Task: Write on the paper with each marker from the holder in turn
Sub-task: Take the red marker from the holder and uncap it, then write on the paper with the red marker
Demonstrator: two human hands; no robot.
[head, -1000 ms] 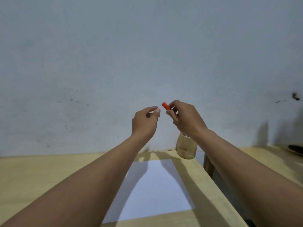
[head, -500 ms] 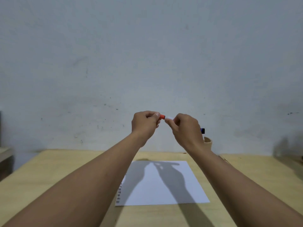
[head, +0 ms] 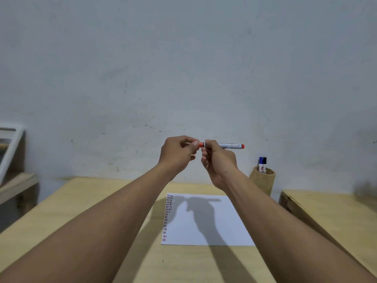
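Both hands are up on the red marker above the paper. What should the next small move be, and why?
Probably pull the cap off. The left hand pinches the red cap end, while the right hand grips the barrel of the red marker, held level above the paper. The cap looks still seated, so no writing can start yet. Rows of short marks already run down the paper's left edge.
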